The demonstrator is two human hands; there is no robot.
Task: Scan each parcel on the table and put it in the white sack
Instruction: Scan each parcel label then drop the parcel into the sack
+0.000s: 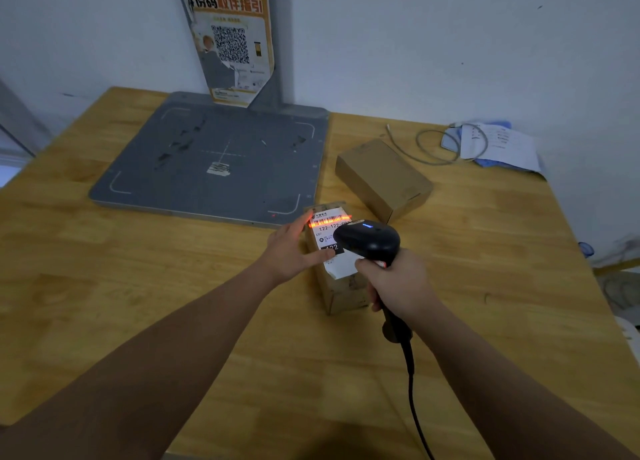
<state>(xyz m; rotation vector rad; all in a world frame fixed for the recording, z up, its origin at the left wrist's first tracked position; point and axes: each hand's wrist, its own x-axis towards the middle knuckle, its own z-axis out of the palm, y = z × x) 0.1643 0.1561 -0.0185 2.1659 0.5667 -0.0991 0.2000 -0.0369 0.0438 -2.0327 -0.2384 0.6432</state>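
The right hand (398, 283) gripped a black scanner (369, 243) over a labelled parcel (337, 269) on the wooden table (138, 304), its red line crossing the barcode; the left hand (292, 250) rested flat against the parcel's side, a second box (382, 179) lay beyond, beside a grey platform (214, 158)

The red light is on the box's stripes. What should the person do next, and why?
Probably draw the scanner back off the parcel. Its red line lies across the barcode, so the scan looks done, and the left hand rests against the parcel, ready to lift it. The right hand grips the scanner.
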